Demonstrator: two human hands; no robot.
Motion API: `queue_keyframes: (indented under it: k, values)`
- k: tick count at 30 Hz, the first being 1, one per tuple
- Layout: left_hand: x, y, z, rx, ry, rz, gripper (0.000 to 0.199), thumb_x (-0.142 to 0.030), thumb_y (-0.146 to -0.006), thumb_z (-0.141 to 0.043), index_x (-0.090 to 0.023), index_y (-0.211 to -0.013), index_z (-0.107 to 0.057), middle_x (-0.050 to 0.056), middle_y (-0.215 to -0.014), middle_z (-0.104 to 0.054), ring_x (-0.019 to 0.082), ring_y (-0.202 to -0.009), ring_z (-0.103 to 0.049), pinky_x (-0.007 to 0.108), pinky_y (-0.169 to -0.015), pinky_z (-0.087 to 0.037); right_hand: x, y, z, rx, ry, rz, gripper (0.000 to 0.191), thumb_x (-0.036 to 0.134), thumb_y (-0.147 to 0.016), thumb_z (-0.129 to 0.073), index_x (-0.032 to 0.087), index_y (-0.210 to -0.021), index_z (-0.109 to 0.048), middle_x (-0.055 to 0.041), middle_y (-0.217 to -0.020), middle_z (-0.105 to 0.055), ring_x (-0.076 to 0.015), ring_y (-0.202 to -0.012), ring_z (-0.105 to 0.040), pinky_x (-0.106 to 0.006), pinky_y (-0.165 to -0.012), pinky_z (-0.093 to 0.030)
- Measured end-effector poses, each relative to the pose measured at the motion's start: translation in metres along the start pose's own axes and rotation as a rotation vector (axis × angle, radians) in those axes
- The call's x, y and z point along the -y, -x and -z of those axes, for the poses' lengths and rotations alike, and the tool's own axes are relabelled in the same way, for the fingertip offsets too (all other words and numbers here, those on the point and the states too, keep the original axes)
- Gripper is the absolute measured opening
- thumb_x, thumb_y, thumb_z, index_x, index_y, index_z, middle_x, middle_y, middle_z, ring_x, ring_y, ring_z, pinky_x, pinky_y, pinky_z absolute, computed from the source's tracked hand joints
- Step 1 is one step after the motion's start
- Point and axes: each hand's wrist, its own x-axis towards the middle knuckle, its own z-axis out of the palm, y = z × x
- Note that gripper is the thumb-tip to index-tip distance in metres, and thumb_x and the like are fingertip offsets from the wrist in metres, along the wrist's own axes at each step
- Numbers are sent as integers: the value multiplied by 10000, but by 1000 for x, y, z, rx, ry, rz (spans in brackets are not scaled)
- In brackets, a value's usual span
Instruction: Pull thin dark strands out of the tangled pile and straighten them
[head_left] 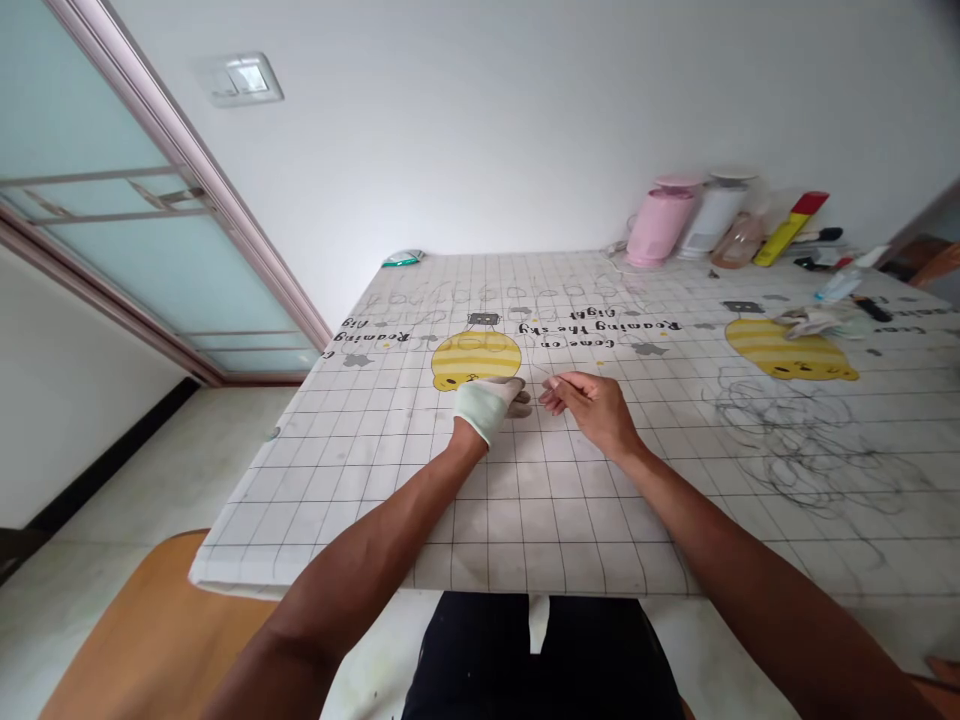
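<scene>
My left hand [493, 402], in a pale white-green glove with greyish fingers, rests low over the tablecloth beside a printed yellow balloon. Its fingers are closed; what they hold, if anything, is too small to make out. Just to the right, apart by a small gap, my bare right hand [589, 402] has thumb and fingertips pinched together. Anything between them is too fine to name. Right of it lies a loose tangle of thin dark strands [806, 440]. Behind my hands, faint rings of thin strand [487, 294] lie in rows on the cloth.
The grid-patterned tablecloth [360, 510] covers a table against the wall. At the back right stand a pink cylinder [661, 225], a white cylinder [712, 215], a clear bottle [739, 242] and a yellow-red box [791, 230]. A crumpled glove [825, 320] and a small bottle [851, 275] lie nearer. A green-white packet [403, 258] sits at the far left corner.
</scene>
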Motion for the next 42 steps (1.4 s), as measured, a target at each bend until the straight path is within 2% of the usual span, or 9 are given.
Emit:
queue_keyframes:
  k: [5,9,14,20,23,26,32,37,42]
  values:
    - [0,5,-6,37,-77,13,156,-283,-868,-670,-179,-755,-693,65,-809,-748,170,-661,-726,258,-622,-574,-3,-2,-2,-4,11,-3,317,528,-910,-696,232,-817,-759,-42,-714,-735,-197,-626,-678,-338,-582,-564]
    - [1,4,-8,81,-76,51,149,-289,-869,-691,-155,-884,-755,70,-815,-753,162,-635,-709,268,-618,-577,-4,-1,1,-49,79,-36,309,529,-897,-689,243,-806,-759,-32,-677,-715,-201,-604,-667,-333,-553,-553]
    - [1,6,-4,83,-12,-60,226,-364,-869,-726,-163,-959,-777,53,-842,-747,143,-716,-710,244,-718,-581,-6,3,-2,-71,124,-1,347,566,-905,-670,250,-775,-731,-39,-695,-718,-204,-598,-656,-329,-521,-532]
    - [8,3,-3,175,115,-162,233,-405,-897,-660,-193,-876,-754,16,-791,-679,115,-717,-632,211,-684,-530,-8,7,-9,-28,55,16,382,616,-914,-671,254,-802,-721,-39,-705,-707,-203,-603,-649,-337,-525,-538]
    - [10,-2,-2,199,162,-190,225,-367,-882,-642,-178,-786,-717,9,-721,-631,108,-670,-581,213,-634,-484,-5,8,-5,59,29,16,428,660,-910,-666,254,-779,-709,-39,-704,-700,-201,-611,-636,-343,-541,-542]
    - [6,-3,-1,209,161,-173,207,-329,-860,-642,-167,-750,-708,4,-649,-586,108,-617,-542,232,-614,-467,1,5,4,140,-5,22,491,700,-921,-634,238,-781,-721,-61,-747,-718,-207,-655,-650,-341,-557,-542]
    - [-4,8,-2,212,82,-46,174,-327,-823,-700,-160,-843,-742,6,-637,-602,121,-594,-552,260,-610,-464,3,-2,17,171,-247,-59,444,638,-898,-719,224,-1034,-806,-101,-1015,-753,-220,-864,-684,-325,-657,-553]
    - [-2,14,-1,339,51,-49,270,-404,-818,-753,-135,-821,-737,18,-637,-605,124,-582,-571,249,-549,-402,-1,-3,16,196,-385,-52,352,525,-892,-781,245,-1101,-819,-96,-1121,-737,-229,-994,-672,-327,-743,-555]
    - [5,11,2,468,180,-32,306,-410,-792,-811,-120,-868,-753,-19,-581,-543,116,-544,-522,282,-599,-478,-3,-4,17,202,-457,-25,268,449,-911,-788,230,-1058,-834,-92,-1059,-744,-216,-952,-674,-336,-766,-549]
